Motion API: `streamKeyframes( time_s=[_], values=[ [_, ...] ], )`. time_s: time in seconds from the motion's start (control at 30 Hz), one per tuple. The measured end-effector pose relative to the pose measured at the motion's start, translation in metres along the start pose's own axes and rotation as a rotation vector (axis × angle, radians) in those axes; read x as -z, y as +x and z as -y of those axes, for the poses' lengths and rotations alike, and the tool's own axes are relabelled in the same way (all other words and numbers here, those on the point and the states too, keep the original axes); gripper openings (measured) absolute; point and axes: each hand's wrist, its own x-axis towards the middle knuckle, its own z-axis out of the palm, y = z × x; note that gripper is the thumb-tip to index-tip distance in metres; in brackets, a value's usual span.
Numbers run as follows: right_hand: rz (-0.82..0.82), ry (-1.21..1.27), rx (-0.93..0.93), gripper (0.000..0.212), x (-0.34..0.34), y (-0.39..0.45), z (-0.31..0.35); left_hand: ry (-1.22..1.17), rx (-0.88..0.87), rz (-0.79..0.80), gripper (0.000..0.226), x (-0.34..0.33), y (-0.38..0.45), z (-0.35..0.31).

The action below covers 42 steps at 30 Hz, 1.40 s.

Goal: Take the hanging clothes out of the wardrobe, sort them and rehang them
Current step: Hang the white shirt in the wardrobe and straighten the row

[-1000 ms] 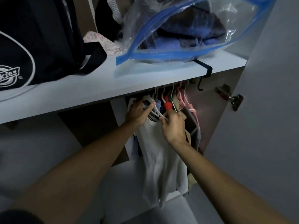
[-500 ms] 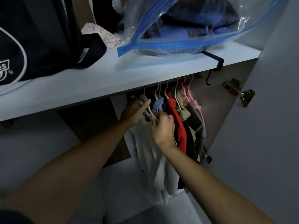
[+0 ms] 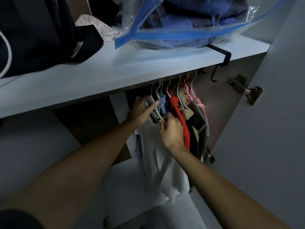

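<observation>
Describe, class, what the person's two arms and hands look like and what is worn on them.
Both forearms are bare from elbow to wrist, with no watch, bracelet or glove visible. The left hand and right hand show no rings on the fingers, as far as the dim light lets one tell. A dark sleeve edge shows at the bottom left corner, on the left arm.

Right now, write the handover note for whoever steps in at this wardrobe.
Left hand: on the shoulder of the white garment, index finger out straight along its hanger; grip unclear.
Right hand: fingers curled, pinching at the white hanger by the garment's neckline.
Clothes: white garment, blue one, red one, beige and grey ones all hang under the shelf.
Done: nothing visibly out of the wardrobe.
Left: lift the clothes off, sort them, rehang them.
</observation>
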Motion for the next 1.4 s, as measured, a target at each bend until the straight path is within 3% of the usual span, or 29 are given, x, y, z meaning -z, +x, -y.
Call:
streamKeyframes(
  time_s=[0.33, 0.6, 0.73, 0.93, 1.13, 1.4],
  values=[
    [-0.092, -0.396, 0.159, 0.016, -0.014, -0.005, -0.009, 0.04, -0.06, 0.012, 0.071, 0.004, 0.004, 0.002],
    [0.034, -0.59, 0.228, 0.046, -0.005, -0.007, -0.053, 0.081, -0.048, -0.035, 0.083, -0.005, 0.016, -0.001],
    [0.101, -0.595, 0.227, 0.057, 0.003, -0.009, -0.052, 0.15, -0.015, -0.073, 0.084, -0.004, 0.012, -0.009],
    [0.183, -0.428, 0.25, 0.053, 0.035, -0.006, -0.026, 0.279, 0.023, -0.092, 0.082, 0.012, -0.02, -0.017],
    [0.264, -0.375, 0.424, 0.058, 0.067, -0.012, -0.018, 0.455, 0.121, -0.201, 0.079, 0.04, -0.116, -0.024],
    [0.449, -0.021, 0.772, 0.061, 0.097, -0.101, 0.035, 0.646, 0.371, -0.368, 0.077, 0.063, -0.357, -0.069]
  ],
)
